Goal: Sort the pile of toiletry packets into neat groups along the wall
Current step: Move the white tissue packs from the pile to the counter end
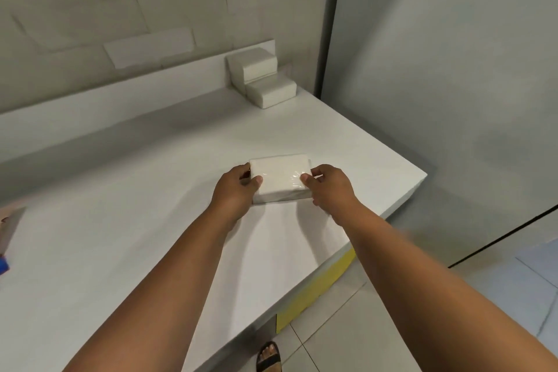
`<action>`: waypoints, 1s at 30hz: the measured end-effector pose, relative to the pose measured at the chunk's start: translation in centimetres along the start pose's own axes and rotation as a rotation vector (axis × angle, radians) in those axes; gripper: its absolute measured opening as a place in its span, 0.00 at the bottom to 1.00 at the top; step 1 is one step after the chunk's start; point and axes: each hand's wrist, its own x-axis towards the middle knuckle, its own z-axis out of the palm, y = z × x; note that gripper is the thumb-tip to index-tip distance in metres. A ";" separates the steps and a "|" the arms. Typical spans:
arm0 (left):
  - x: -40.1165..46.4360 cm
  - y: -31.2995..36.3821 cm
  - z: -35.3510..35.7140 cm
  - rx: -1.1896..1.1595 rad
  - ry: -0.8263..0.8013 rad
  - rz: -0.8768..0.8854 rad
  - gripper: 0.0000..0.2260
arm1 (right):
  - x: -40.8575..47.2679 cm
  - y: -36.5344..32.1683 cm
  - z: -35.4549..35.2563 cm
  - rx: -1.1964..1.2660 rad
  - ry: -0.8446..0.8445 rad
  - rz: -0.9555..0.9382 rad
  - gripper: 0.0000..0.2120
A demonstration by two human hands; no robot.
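Observation:
A white tissue packet [279,177] in clear plastic wrap sits low over the white counter [120,220], near its right side. My left hand [237,187] grips its left end, thumb on top. My right hand [329,186] grips its right end in the same way. Against the back wall, in the far right corner, stands a taller stack of white tissue packets [252,68] with a single lower packet [271,93] in front of it, stepped like stairs.
The counter's right edge [401,205] drops to a tiled floor, with a yellow panel [314,287] under it. A grey wall panel [437,84] rises at the right. A blue item [3,264] and a light packet [9,226] show at the far left edge.

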 end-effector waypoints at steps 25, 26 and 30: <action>16.0 6.0 6.8 -0.078 0.197 -0.079 0.23 | 20.5 -3.2 -3.6 -0.150 -0.059 -0.210 0.14; 16.7 6.1 7.3 -0.079 0.220 -0.090 0.23 | 21.5 -3.4 -3.8 -0.155 -0.073 -0.222 0.13; 18.4 6.9 7.8 -0.132 0.251 -0.139 0.20 | 24.5 -4.2 -4.3 -0.119 -0.145 -0.235 0.09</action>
